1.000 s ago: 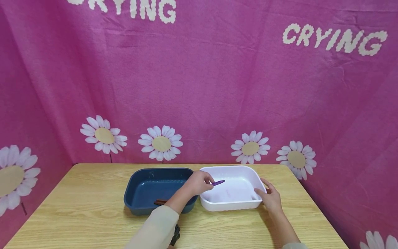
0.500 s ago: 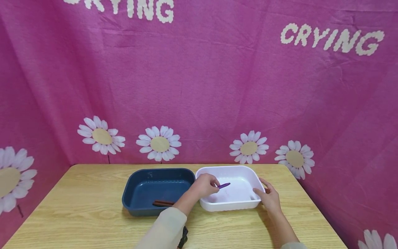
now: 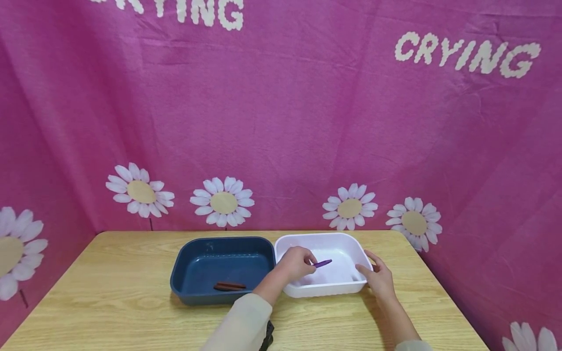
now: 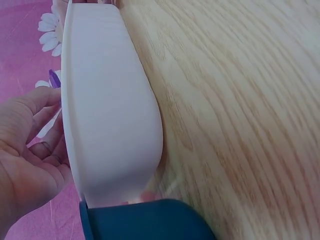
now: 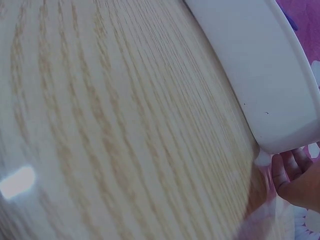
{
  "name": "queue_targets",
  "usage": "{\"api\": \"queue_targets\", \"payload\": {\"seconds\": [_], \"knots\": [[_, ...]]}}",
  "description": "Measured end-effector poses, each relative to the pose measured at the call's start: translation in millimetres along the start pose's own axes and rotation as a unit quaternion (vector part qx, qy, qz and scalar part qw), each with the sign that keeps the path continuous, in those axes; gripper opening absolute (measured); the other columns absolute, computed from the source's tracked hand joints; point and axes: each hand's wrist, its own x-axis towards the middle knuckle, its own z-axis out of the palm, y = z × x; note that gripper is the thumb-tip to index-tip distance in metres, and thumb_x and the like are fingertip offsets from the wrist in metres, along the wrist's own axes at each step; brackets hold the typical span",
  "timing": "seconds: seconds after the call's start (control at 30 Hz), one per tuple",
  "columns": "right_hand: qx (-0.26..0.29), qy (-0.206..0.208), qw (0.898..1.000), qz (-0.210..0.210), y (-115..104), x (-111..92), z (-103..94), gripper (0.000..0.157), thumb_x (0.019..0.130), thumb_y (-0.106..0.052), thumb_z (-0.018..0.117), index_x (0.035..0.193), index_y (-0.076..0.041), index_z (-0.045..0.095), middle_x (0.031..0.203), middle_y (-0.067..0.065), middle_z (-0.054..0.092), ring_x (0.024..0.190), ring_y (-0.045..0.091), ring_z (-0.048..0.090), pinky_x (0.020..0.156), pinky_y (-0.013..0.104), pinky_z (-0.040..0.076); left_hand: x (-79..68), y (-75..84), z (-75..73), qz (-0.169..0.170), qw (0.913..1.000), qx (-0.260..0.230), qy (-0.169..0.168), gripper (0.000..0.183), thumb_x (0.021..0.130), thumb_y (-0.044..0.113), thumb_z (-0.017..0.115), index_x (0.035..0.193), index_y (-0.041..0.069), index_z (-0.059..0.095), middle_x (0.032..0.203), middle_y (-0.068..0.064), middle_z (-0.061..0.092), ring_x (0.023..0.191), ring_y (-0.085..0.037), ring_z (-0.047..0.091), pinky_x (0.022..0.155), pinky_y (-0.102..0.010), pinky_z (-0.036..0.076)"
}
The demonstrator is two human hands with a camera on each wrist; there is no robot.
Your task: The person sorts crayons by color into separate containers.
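In the head view, the left hand [image 3: 300, 261] pinches a purple pen [image 3: 323, 263] by one end over the white tray [image 3: 325, 292]. The right hand [image 3: 381, 280] grips that tray's right wall, thumb inside; I'd want it steady there. Brown sticks [image 3: 230, 286] lie in the blue tray [image 3: 219, 265] alongside.

In the left wrist view, the pen's tip shows past the rim; the wall hides the rest, so I'd go gently.

In the right wrist view, fingers touch the outer wall; a light hold should avoid tipping it.
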Motion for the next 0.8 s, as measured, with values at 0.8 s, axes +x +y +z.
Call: {"api": "queue_targets", "payload": {"seconds": [0.8], "knots": [[0.0, 0.005, 1.0, -0.004, 0.9, 1.2, -1.1, 0.057, 0.089, -0.013, 0.061, 0.142, -0.009, 0.038, 0.13, 0.029, 0.046, 0.092, 0.014, 0.055, 0.065, 0.021, 0.05, -3.4, -4.3, -4.3, 0.006, 0.9999, 0.003, 0.011, 0.016, 0.081, 0.013, 0.07, 0.093, 0.003, 0.071, 0.081, -0.004, 0.064, 0.076, -0.013, 0.053, 0.07, -0.025, 0.045]]}}
